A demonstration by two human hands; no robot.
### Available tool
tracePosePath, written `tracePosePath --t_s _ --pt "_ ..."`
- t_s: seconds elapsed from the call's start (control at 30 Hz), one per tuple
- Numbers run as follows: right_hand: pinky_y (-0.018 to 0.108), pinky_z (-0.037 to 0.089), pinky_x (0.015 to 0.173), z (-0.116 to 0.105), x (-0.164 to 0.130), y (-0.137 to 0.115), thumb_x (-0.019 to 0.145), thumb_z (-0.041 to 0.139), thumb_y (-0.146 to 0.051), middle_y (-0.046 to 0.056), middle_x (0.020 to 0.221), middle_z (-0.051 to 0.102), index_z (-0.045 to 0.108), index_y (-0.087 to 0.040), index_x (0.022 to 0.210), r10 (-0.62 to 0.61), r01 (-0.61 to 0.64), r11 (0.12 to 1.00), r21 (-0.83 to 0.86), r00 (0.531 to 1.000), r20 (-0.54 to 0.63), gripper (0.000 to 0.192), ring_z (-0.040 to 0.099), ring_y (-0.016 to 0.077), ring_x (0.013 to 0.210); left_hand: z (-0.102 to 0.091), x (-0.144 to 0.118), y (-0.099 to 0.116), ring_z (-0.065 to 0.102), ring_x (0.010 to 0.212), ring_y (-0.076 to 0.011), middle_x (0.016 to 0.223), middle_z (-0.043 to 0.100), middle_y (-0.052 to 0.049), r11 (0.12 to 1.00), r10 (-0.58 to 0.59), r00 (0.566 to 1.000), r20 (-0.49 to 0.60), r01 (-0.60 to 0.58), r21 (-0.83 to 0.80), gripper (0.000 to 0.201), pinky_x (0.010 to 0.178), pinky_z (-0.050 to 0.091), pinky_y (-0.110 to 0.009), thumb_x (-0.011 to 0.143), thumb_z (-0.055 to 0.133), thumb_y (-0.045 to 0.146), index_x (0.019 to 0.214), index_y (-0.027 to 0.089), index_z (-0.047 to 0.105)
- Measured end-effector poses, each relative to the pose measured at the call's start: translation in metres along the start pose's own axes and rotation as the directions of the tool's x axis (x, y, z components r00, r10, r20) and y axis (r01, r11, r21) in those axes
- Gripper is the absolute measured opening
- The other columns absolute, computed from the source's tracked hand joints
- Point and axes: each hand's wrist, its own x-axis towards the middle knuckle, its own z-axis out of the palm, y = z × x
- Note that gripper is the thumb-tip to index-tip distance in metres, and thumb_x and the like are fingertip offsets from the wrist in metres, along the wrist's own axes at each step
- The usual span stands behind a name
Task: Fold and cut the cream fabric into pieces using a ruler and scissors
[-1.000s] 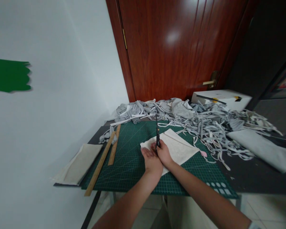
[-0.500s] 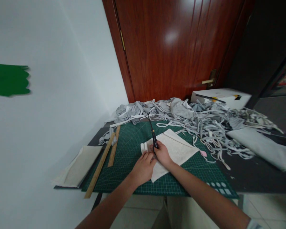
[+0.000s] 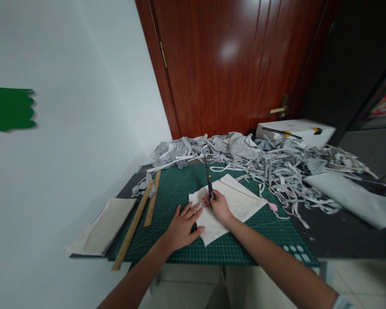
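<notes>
We work on a wide green gridded cutting mat (image 3: 172, 193), a tangled heap of grey and white fabric strips (image 3: 263, 159) along its far side. A flat cream cloth (image 3: 238, 199) lies on the mat. Our left hand (image 3: 183, 227), spread wide, touches the cloth's left edge; our right hand (image 3: 220, 207) grips slim black-handled scissors (image 3: 209, 180) over it. A small pink scrap (image 3: 272, 207) sits at its right corner.

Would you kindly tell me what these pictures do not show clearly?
Black scissors: head view, handles partly hidden by the right hand.
Central cream cloth: head view, partly covered by the left hand.
Any markings on the wooden strips: head view, too small.
Green patch: head view, cut off by left edge.
</notes>
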Motion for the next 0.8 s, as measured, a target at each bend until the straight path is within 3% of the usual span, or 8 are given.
tracePosePath --t_s 0.17,0.27,0.4,0.63,0.73,0.8 --pt "0.028 0.048 0.051 0.002 -0.002 -0.004 0.071 0.051 -0.03 -0.001 0.065 0.06 0.052 -0.023 0.074 0.023 -0.023 1.0 0.013 1.0 0.007 0.007 0.057 0.0166 0.055 -0.003 -0.007 0.006 0.026 0.137 -0.0343 0.148 0.038 -0.01 0.994 -0.05 0.993 -0.11 0.06 0.087 0.054 0.109 0.016 -0.063 0.089 0.049 0.047 0.136 0.021 0.047" --pt "0.028 0.048 0.052 0.001 -0.003 -0.005 0.07 0.051 -0.029 -0.001 0.064 0.06 0.053 -0.023 0.072 0.017 -0.017 1.0 -0.008 1.0 0.016 0.007 0.056 0.0166 0.055 -0.01 -0.004 0.013 0.023 0.139 -0.0322 0.148 0.037 -0.01 0.993 0.033 0.991 -0.127 -0.019 0.113 0.051 0.112 0.013 -0.058 0.09 0.048 0.043 0.134 0.017 0.049" --pt "0.027 0.047 0.054 0.0 -0.002 -0.004 0.069 0.051 -0.026 -0.001 0.062 0.06 0.054 -0.023 0.07 0.0 0.001 0.999 -0.047 1.0 0.014 0.005 0.056 0.0163 0.056 -0.015 0.001 0.018 0.031 0.136 -0.0265 0.142 0.046 -0.01 0.983 0.163 0.983 -0.09 -0.154 0.1 0.044 0.115 0.013 -0.05 0.092 0.044 0.032 0.133 0.016 0.05" --pt "0.025 0.042 0.044 0.001 -0.003 -0.006 0.069 0.048 -0.024 -0.002 0.058 0.059 0.054 -0.022 0.067 0.005 -0.004 0.999 -0.043 0.999 0.035 0.007 0.051 0.0138 0.045 -0.006 0.002 0.014 0.048 0.126 -0.0224 0.13 0.058 -0.012 0.948 0.316 0.947 -0.063 -0.312 0.063 0.037 0.112 0.028 -0.042 0.093 0.038 0.021 0.123 0.012 0.058" --pt "0.024 0.037 0.04 0.002 -0.003 -0.007 0.068 0.048 -0.024 -0.002 0.057 0.058 0.053 -0.023 0.066 0.017 -0.016 0.999 -0.042 0.999 0.042 0.006 0.047 0.0127 0.041 -0.003 0.0 0.012 0.05 0.123 -0.0213 0.131 0.057 -0.012 0.938 0.345 0.935 -0.074 -0.342 0.052 0.036 0.111 0.032 -0.039 0.093 0.038 0.018 0.121 0.012 0.06" --pt "0.024 0.035 0.039 0.002 -0.003 -0.006 0.068 0.048 -0.024 -0.003 0.055 0.057 0.054 -0.023 0.066 0.025 -0.023 0.999 -0.04 0.999 0.047 0.006 0.045 0.0125 0.039 -0.002 -0.004 0.011 0.051 0.123 -0.0212 0.13 0.058 -0.011 0.952 0.306 0.948 -0.081 -0.304 0.044 0.035 0.111 0.031 -0.041 0.094 0.038 0.021 0.122 0.015 0.06"
